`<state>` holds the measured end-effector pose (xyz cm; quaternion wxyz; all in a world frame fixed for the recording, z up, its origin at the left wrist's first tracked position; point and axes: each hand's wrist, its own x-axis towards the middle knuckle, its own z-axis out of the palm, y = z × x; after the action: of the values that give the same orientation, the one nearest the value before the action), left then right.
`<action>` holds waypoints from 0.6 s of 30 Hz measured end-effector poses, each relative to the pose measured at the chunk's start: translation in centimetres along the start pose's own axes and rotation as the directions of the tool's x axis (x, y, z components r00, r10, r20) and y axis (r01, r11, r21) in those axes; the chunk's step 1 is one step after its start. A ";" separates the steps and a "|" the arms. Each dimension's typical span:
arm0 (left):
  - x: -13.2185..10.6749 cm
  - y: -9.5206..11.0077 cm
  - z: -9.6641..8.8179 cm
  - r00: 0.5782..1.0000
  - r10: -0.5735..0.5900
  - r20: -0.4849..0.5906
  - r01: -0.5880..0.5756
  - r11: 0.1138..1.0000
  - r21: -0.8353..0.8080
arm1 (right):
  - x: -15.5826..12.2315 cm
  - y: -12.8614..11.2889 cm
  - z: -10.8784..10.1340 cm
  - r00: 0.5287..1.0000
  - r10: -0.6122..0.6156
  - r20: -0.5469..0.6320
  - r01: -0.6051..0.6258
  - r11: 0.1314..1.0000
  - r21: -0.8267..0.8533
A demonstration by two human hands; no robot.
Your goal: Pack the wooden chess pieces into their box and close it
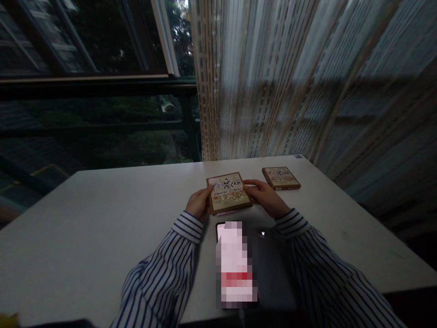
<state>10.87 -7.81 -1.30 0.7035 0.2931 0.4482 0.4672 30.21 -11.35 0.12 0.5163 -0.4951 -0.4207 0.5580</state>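
Note:
A square brown box (228,192) printed with "Chinese chess" lies on the white table (102,218) in front of me. My left hand (200,203) grips its left edge with curled fingers. My right hand (265,197) holds its right edge, fingers wrapped over the side. Both arms wear blue-and-white striped sleeves. A second, similar brown box (281,177) lies flat on the table just right of my right hand, untouched.
A lit phone (235,264) with a blurred screen lies near the front table edge between my forearms, beside a dark flat device (273,269). A striped curtain (307,77) hangs behind the table; a dark window (92,82) is at the left.

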 end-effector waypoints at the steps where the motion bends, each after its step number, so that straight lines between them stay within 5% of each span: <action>1: -0.1 0.0 0.1 1.000 -0.001 0.011 0.001 1.000 -0.008 | -0.2 -0.1 0.0 1.000 -0.005 -0.002 0.005 1.000 -0.007; 18: -2.8 0.5 3.2 0.994 -0.067 0.082 0.068 0.998 -0.003 | -2.7 -1.7 -1.8 0.996 -0.012 -0.088 0.016 0.999 0.048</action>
<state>13.11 -10.21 1.48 0.7376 0.2947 0.4270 0.4321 32.18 -13.88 1.79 0.5500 -0.5034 -0.3876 0.5420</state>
